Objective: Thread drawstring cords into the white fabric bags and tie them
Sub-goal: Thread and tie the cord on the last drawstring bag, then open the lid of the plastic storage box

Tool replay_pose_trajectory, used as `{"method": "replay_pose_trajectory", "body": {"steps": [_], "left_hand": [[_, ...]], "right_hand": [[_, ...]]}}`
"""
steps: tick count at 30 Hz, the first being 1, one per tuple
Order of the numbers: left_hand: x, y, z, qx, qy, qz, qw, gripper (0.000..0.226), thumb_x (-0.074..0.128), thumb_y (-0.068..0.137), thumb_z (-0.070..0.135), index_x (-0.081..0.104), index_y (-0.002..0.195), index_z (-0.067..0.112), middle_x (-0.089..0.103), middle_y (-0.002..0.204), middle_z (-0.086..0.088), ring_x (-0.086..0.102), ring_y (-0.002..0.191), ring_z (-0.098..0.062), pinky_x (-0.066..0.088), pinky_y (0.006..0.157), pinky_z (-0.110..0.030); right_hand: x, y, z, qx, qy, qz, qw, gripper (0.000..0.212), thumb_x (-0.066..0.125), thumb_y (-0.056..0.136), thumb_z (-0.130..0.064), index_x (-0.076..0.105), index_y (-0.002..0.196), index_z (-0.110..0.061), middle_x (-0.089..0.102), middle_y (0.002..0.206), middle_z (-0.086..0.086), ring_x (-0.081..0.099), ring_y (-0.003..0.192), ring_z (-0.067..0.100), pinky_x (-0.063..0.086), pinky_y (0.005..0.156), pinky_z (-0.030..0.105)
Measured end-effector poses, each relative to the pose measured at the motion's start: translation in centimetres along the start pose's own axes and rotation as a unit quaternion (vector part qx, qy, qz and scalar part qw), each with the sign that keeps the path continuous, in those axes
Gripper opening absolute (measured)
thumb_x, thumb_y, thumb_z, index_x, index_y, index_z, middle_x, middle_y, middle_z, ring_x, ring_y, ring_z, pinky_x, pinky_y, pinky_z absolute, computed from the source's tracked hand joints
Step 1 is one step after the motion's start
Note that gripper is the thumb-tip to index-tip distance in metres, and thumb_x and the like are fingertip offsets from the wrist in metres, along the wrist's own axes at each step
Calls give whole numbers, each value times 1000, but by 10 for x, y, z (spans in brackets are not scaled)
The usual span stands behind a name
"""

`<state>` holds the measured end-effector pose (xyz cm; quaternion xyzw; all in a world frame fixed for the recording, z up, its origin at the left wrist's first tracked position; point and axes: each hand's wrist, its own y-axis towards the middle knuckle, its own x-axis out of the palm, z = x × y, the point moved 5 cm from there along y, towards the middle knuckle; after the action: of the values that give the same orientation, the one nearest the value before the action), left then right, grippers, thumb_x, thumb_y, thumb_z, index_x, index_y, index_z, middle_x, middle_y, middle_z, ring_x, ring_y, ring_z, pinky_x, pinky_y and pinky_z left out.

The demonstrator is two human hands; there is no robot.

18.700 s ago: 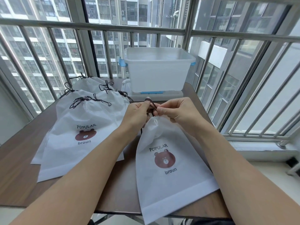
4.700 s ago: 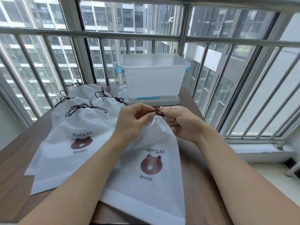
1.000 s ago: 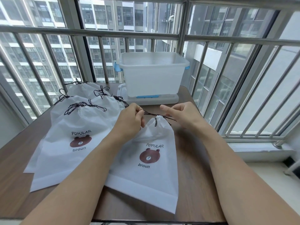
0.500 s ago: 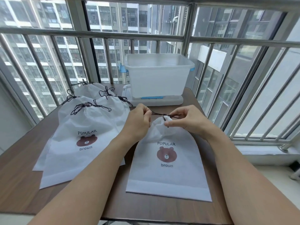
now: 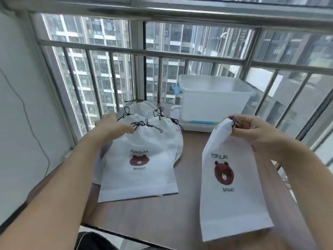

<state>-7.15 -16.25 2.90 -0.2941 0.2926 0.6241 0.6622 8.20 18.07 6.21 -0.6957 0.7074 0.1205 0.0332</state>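
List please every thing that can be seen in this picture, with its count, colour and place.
held bag: one, white with a brown bear print, right side, gathered top in the right hand, lower end on the table
bag pile: several (exact count unclear), white, overlapping on the left of the table, dark cords tied at their tops
storage box: one, translucent white with blue clips, far end of the table, by the railing
table: one, brown wood, under everything
window railing: metal bars, grey, behind the table
left hand: fingers extended, blurred, above the pile's top edge
right hand: grips the held bag's cinched neck
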Motion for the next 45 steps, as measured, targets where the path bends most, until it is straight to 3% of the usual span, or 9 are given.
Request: {"method": "replay_pose_trajectory", "body": {"steps": [7, 13, 16, 20, 25, 32, 38, 41, 45], "left_hand": [[30, 14, -22, 66, -107, -42, 991, 60, 84, 67, 36, 58, 119, 22, 67, 102, 1, 64, 88, -15, 54, 73, -26], [29, 34, -17, 24, -92, -67, 993, 51, 79, 75, 46, 49, 108, 21, 55, 99, 8, 53, 84, -9, 41, 61, -20], [14, 58, -19, -7, -91, -119, 989, 79, 68, 74, 61, 46, 134, 13, 52, 131, -2, 53, 109, -18, 48, 81, -32], [20, 72, 5, 16, -211, -123, 970, 54, 56, 91, 54, 49, 131, 17, 55, 132, -2, 54, 109, -14, 42, 81, -28], [55, 70, 19, 7, -242, -141, 960, 68, 44, 93, 67, 46, 145, 24, 44, 152, -4, 41, 139, -28, 27, 117, -44], [66, 86, 6, 20, -311, -198, 929, 85, 69, 66, 76, 57, 135, 27, 49, 148, -1, 45, 136, -23, 29, 118, -45], [59, 21, 25, 9, -403, -294, 866, 39, 62, 86, 50, 79, 91, 15, 73, 102, -11, 71, 89, -24, 56, 84, -38], [49, 5, 56, 52, -428, -295, 853, 38, 54, 96, 39, 81, 78, 20, 74, 91, -9, 72, 79, -21, 58, 71, -33], [27, 0, 124, 110, -434, -282, 849, 39, 57, 92, 46, 77, 99, 14, 75, 105, -12, 73, 91, -24, 58, 71, -30]], "right_hand": [[113, 85, 8, -27, -99, 42, 994, 2, 74, 93, -20, 74, 93, -21, 63, 76, -8, 54, 68, 7, 47, 66, 25], [140, 90, 29, 33, -377, 187, 906, 107, 71, 71, -68, 23, 155, -22, 22, 158, 7, 18, 146, 31, 29, 117, 47], [140, 77, 43, 115, -360, 124, 918, 146, 76, 53, -82, -2, 160, -20, -2, 167, 7, -5, 154, 31, 14, 124, 51], [152, 75, 73, 130, -313, 113, 934, 166, 77, 24, -84, 2, 158, -19, 19, 160, 12, 20, 148, 35, 26, 121, 49], [158, 87, 91, 48, -300, 186, 934, 148, 85, 40, -69, 10, 157, -18, 36, 152, 9, 32, 141, 31, 33, 116, 44], [153, 117, 91, 31, -269, 170, 947, 144, 81, 56, -61, -7, 160, -17, 13, 166, 5, 19, 150, 30, 26, 120, 47], [142, 138, 79, 24, -187, 129, 974, 117, 80, 65, -45, 10, 158, -30, 31, 161, 2, 35, 145, 25, 31, 119, 50], [129, 143, 55, -26, -152, 89, 984, 69, 74, 82, -23, 39, 141, -16, 53, 137, 11, 54, 127, 27, 44, 109, 42], [88, 134, -7, -68, 20, 73, 995, 40, 74, 77, -13, 62, 114, -3, 72, 99, 0, 68, 95, 15, 56, 90, 36]]}}
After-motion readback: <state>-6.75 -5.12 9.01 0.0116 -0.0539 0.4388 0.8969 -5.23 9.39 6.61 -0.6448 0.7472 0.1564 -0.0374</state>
